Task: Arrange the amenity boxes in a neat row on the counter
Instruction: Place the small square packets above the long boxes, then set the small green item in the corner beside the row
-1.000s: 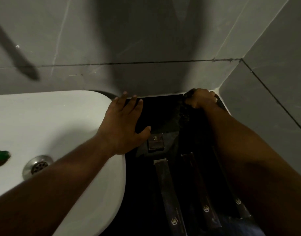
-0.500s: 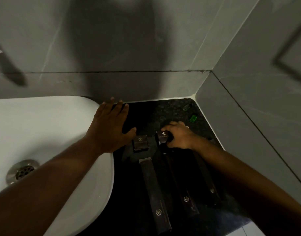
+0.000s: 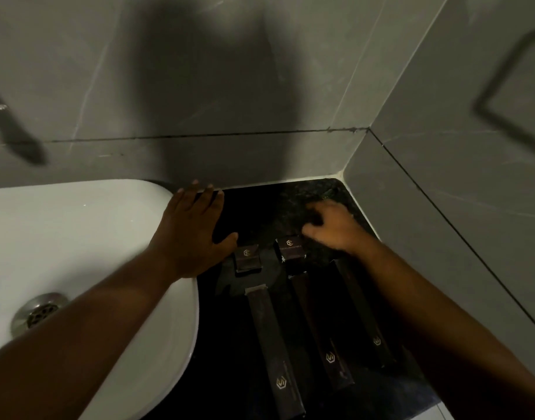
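Dim corner of a dark stone surface (image 3: 290,207) between white basin (image 3: 93,237) and tiled wall. Three long amenity boxes (image 3: 272,338) lie side by side, roughly parallel, logos toward the camera. Two small square boxes sit at their far ends: left one (image 3: 247,258) just beside the thumb of the left hand (image 3: 190,231), right one (image 3: 290,248) just left of the right hand (image 3: 333,228).

Step in hand, as I judge it: squaring up the small boxes. To do it well, nudge each small box by its edge until its front face lines up with its neighbour, keeping even gaps and not bumping the long boxes.

Grips: left hand flat, fingers spread, palm resting on basin rim and surface edge, grasping nothing. Right hand blurred, fingers loosely curled above the surface; whether it holds something I cannot tell.
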